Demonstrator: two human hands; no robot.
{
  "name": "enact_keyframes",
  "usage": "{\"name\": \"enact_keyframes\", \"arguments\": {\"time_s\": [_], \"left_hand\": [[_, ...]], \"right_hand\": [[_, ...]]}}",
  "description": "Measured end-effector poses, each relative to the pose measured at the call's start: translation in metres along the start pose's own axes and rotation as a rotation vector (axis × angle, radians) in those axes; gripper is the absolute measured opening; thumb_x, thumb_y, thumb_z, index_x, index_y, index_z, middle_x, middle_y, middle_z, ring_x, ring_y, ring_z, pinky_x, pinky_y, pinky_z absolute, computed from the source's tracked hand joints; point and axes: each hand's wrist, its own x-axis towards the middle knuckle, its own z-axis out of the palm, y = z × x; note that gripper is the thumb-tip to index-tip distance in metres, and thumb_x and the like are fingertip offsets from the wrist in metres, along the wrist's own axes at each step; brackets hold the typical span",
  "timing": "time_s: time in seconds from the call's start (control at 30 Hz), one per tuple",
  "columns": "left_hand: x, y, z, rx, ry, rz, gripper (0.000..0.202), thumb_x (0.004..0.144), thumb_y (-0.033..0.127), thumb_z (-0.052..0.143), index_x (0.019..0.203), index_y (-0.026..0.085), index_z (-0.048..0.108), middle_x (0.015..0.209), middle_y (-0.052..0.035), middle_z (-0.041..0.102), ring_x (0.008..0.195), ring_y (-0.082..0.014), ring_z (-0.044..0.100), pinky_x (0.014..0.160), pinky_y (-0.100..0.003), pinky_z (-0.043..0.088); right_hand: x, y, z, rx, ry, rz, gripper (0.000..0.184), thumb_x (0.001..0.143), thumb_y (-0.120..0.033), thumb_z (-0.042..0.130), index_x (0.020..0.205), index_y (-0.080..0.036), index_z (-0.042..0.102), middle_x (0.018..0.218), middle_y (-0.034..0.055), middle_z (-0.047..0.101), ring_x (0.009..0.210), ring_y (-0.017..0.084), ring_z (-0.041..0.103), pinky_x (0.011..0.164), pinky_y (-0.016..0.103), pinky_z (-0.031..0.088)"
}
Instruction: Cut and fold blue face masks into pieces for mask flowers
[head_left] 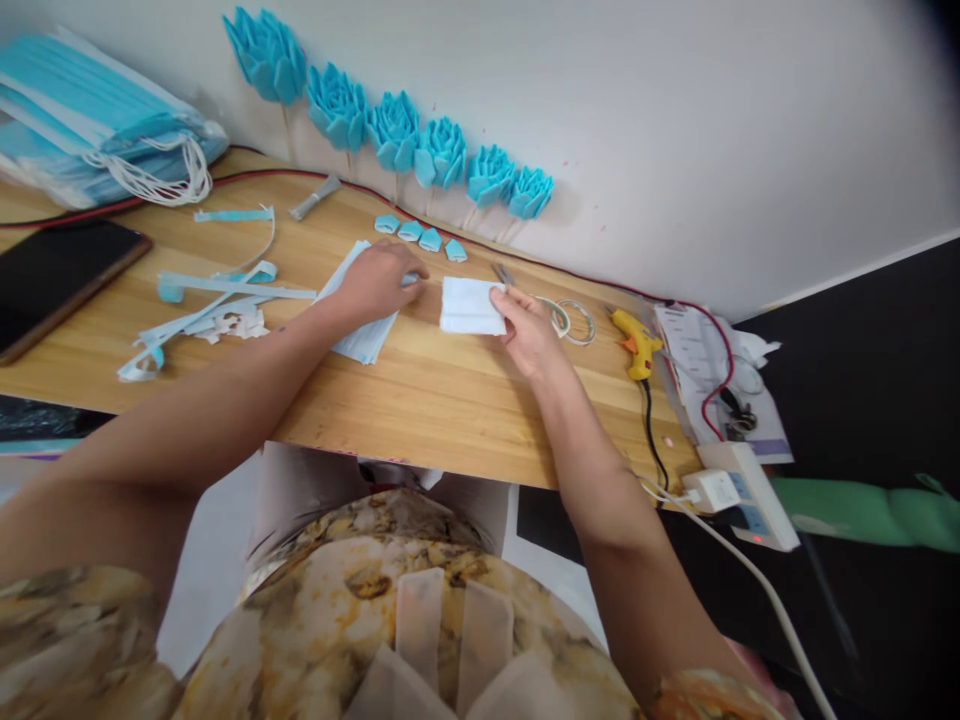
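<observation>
My right hand (527,330) pinches the edge of a pale folded fabric square (472,306) between thumb and fingers, over the wooden table. My left hand (381,280) is closed, its fingers curled around a small light-blue piece (410,279) that is mostly hidden. Beneath that hand and wrist lies a stack of pale blue fabric sheets (364,343). Just beyond my hands sit several small folded blue petals (430,240) in a row. Past the square, a grey metal tip (503,272) shows, with tape rolls (576,323) beside my right hand.
Several blue fabric flowers (394,130) on sticks lean along the wall. At left are packed face masks (97,120), a phone (64,275) and cut strips (217,288). A yellow glue gun (637,343) and a power strip (750,497) lie at right.
</observation>
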Motion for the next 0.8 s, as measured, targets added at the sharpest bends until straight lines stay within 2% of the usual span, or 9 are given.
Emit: {"name": "enact_keyframes", "arguments": {"time_s": [0.13,0.33,0.5,0.6,0.7,0.8], "left_hand": [[0.000,0.001,0.000,0.023,-0.007,0.007,0.026,0.088,0.030,0.059,0.101,0.021,0.080,0.114,-0.0120,0.077,0.114,-0.0309,0.064,0.105,-0.042,0.043],[0.000,0.003,0.000,0.058,-0.026,0.009,0.026,0.089,0.029,0.059,0.102,0.019,0.079,0.114,-0.0133,0.077,0.113,-0.0307,0.064,0.104,-0.042,0.044],[-0.001,0.002,0.001,0.119,-0.026,0.020,0.028,0.091,0.029,0.054,0.103,0.019,0.078,0.115,-0.0113,0.077,0.114,-0.0301,0.064,0.103,-0.042,0.046],[-0.001,0.006,-0.003,0.129,-0.048,0.011,0.028,0.092,0.029,0.055,0.105,0.020,0.078,0.116,-0.0105,0.077,0.116,-0.0296,0.064,0.105,-0.043,0.046],[-0.001,0.013,-0.010,0.113,-0.082,-0.026,0.029,0.093,0.027,0.056,0.110,0.016,0.078,0.119,-0.0116,0.076,0.118,-0.0274,0.063,0.107,-0.040,0.044],[0.000,0.017,-0.017,0.073,-0.044,-0.095,0.030,0.094,0.024,0.054,0.111,0.013,0.077,0.121,-0.0120,0.075,0.114,-0.0241,0.063,0.103,-0.037,0.045]], "right_hand": [[-0.003,-0.003,-0.002,0.009,-0.036,-0.014,0.057,0.079,-0.081,0.062,0.087,-0.025,0.063,0.075,0.0024,0.061,0.071,0.020,0.062,0.065,0.037,0.055],[-0.006,-0.007,0.006,0.048,-0.088,0.058,0.051,0.072,-0.071,0.078,0.082,-0.022,0.066,0.071,-0.0002,0.062,0.065,0.015,0.059,0.061,0.030,0.052],[-0.005,-0.011,0.007,0.148,-0.013,0.009,0.052,0.072,-0.073,0.077,0.080,-0.022,0.065,0.070,-0.0015,0.061,0.064,0.013,0.056,0.060,0.027,0.048],[-0.004,-0.010,0.006,0.061,0.020,-0.006,0.052,0.070,-0.071,0.080,0.076,-0.022,0.064,0.067,-0.0028,0.057,0.062,0.011,0.053,0.060,0.026,0.044],[-0.003,-0.008,0.005,0.037,0.030,-0.002,0.052,0.074,-0.073,0.075,0.080,-0.023,0.065,0.069,-0.0020,0.058,0.066,0.013,0.055,0.062,0.027,0.045],[-0.001,-0.005,0.004,0.042,0.057,-0.019,0.051,0.074,-0.072,0.076,0.080,-0.023,0.065,0.070,-0.0022,0.059,0.065,0.012,0.054,0.061,0.026,0.044]]}}
